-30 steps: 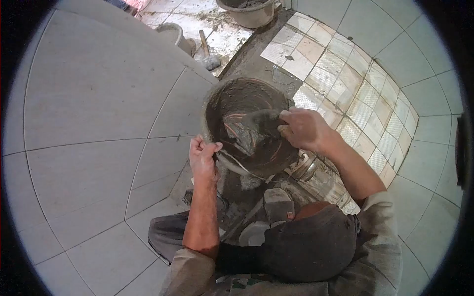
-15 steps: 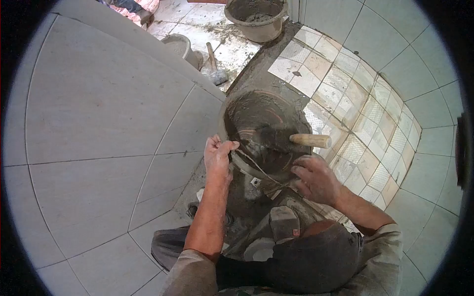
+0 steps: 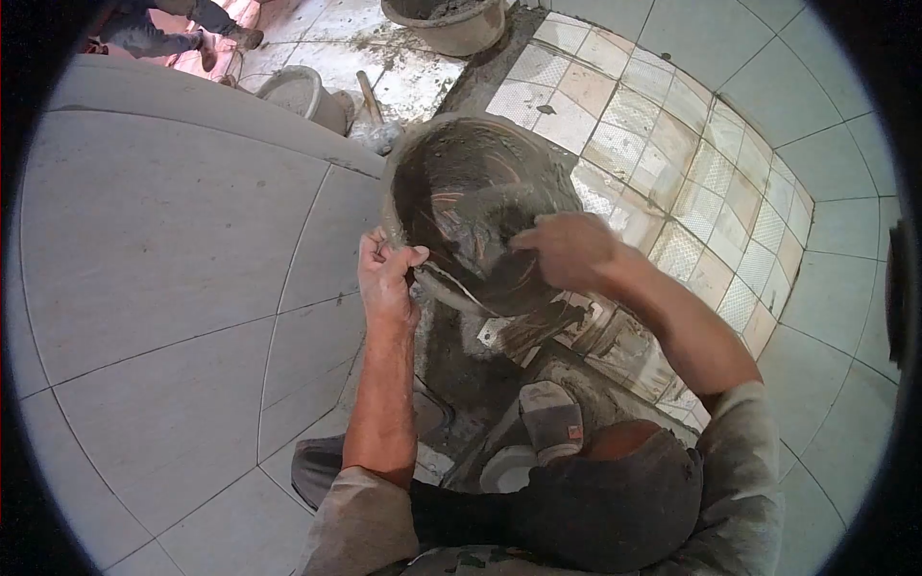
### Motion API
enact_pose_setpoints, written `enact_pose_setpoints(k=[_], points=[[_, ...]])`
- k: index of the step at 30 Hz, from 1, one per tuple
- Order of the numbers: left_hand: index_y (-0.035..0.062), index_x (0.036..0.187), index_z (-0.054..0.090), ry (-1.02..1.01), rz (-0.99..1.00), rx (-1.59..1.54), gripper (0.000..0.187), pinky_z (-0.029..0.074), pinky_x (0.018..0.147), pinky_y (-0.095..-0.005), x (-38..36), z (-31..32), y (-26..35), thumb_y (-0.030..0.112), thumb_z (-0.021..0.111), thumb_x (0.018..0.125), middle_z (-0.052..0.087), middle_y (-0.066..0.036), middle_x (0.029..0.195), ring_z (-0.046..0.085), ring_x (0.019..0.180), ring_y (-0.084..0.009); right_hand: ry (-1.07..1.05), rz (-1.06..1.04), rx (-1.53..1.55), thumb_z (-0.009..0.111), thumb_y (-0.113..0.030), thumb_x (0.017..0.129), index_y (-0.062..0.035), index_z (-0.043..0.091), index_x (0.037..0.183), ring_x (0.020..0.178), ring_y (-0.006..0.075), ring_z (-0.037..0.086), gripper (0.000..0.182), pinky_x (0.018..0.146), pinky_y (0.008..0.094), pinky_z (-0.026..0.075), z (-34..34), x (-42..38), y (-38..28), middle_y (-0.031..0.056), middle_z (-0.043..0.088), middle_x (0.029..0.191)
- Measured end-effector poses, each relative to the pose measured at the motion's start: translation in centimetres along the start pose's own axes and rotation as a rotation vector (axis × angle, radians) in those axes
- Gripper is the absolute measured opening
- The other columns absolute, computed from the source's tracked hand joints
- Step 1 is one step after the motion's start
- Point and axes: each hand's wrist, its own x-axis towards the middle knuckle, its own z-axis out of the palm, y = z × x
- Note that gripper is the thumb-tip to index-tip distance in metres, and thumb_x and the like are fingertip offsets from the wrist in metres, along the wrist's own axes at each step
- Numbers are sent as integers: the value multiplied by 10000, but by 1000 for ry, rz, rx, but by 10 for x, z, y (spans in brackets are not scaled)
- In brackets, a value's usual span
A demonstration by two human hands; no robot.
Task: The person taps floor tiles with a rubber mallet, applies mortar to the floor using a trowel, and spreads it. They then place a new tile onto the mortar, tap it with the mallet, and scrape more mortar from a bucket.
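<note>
My left hand (image 3: 389,278) grips the near left rim of a round, mortar-smeared tub (image 3: 480,144), with the thumb over the edge. The tub is tilted, its mouth facing me, and wet grey mortar coats the inside. A trowel (image 3: 495,226) lies inside it, its blade covered in mortar. My right hand (image 3: 576,252) is closed around the trowel's handle at the tub's right side, hiding the wood. Below the tub, wet mortar (image 3: 543,326) covers the floor and the near edge of the tiles.
Patterned square floor tiles (image 3: 672,192) spread to the right. Behind stand another mortar tub (image 3: 451,36), a smaller bucket (image 3: 312,101) and a wooden-handled mallet (image 3: 370,101). Another person's legs (image 3: 178,34) show at upper left. A tiled wall (image 3: 182,259) rises close on my left.
My right hand has moved from beside the near rim up to the trowel handle and closed on it. The tub has been raised and tilted toward me, with my left hand still on its rim.
</note>
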Motion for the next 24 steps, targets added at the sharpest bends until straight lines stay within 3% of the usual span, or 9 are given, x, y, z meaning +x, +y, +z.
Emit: enact_pose_setpoints(k=[2,5,10,12,13,15,18,21,24], points=[[63,929,478,-1,5,-2,321,459,726,-287,2,-11,-6,-49,630,670,528,-14,806,524,744,-126,-235,-53,-196,555,-108,740,-77,710,988,923,321,671,294,770,426,546,25,47,2,155,695,996],[66,922,482,45,-30,-34,307,440,722,-269,-4,-21,-7,-37,629,673,544,-16,814,532,753,-126,-346,-178,-353,578,-125,757,-89,737,895,908,303,680,213,765,443,543,40,74,-11,134,706,969],[84,934,490,158,-191,-33,299,432,690,-261,-22,-24,-20,13,643,687,565,-20,827,547,748,-142,-434,-130,-415,612,-146,736,-73,734,916,921,301,675,229,762,412,537,43,97,-21,145,700,984],[50,968,524,198,-238,-115,252,493,790,-375,-28,-35,-36,37,613,732,602,-63,917,598,871,-227,-479,-108,-458,624,-154,738,-78,734,933,919,294,677,237,762,403,538,45,97,-24,141,701,988],[50,968,524,199,-243,-119,252,493,790,-375,-32,-38,-40,37,613,732,602,-63,917,598,871,-227,-524,-112,-478,631,-158,739,-83,735,944,920,290,677,242,766,399,536,46,97,-27,138,702,988],[62,925,536,191,-306,-144,191,534,625,-357,-40,-43,-43,68,614,750,616,-54,841,622,711,-224,-572,-124,-502,639,-161,739,-87,736,955,921,286,678,249,770,395,535,50,95,-29,135,704,987],[73,879,541,287,-353,-233,150,502,473,-322,-44,-42,-47,93,625,757,625,-42,788,615,597,-205,-501,-151,-460,641,-176,749,-92,737,962,926,283,678,249,773,403,533,51,94,-29,127,706,987],[96,855,536,307,-331,-279,138,479,461,-309,-43,-31,-42,105,634,758,605,-34,795,610,621,-175,-545,-71,-495,631,-183,761,-90,735,957,929,285,678,241,776,410,531,46,100,-34,119,708,985],[116,871,525,287,-279,-147,169,453,441,-292,-43,-21,-24,116,644,751,561,-14,773,573,598,-164,-404,-115,-447,626,-177,758,-84,733,937,929,292,676,229,771,411,532,38,97,-30,117,709,976]])
